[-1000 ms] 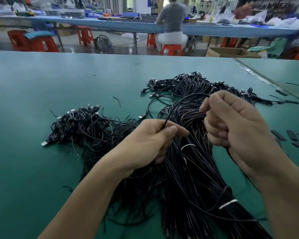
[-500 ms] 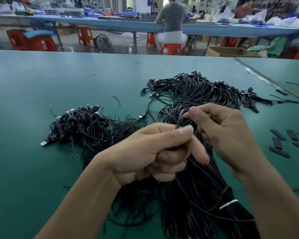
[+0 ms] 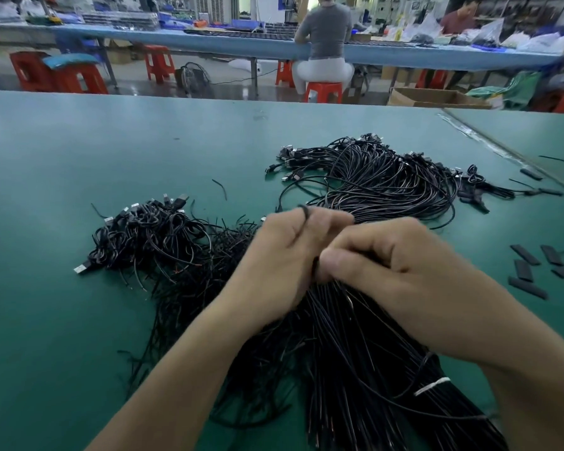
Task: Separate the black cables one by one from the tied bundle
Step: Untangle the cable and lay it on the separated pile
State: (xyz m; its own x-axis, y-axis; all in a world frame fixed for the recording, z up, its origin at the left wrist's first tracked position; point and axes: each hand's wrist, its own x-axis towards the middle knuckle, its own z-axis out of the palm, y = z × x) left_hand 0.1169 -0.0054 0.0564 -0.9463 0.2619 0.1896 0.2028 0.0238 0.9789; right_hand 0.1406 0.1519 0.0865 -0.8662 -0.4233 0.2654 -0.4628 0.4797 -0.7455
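A thick bundle of black cables (image 3: 365, 362) runs from the near edge up the green table (image 3: 79, 320), held by a white tie (image 3: 432, 385); its connector ends fan out at the far end (image 3: 372, 170). My left hand (image 3: 284, 265) and my right hand (image 3: 394, 271) meet over the bundle's middle. A single black cable (image 3: 304, 210) loops out above my left fingers, which curl round it. My right fingers are curled and pinch cable strands close to the left hand. A loose pile of separated cables (image 3: 150, 239) lies to the left.
Short black sleeve pieces (image 3: 528, 268) lie on the table to the right. A seam (image 3: 489, 144) joins a second table at the far right. Beyond the table edge stand red stools (image 3: 59, 73), and a seated person (image 3: 324, 47) faces a blue bench.
Both hands have dropped lower onto the bundle and closed together. The raised cable arc between them has collapsed to a small loop above my left fingers.
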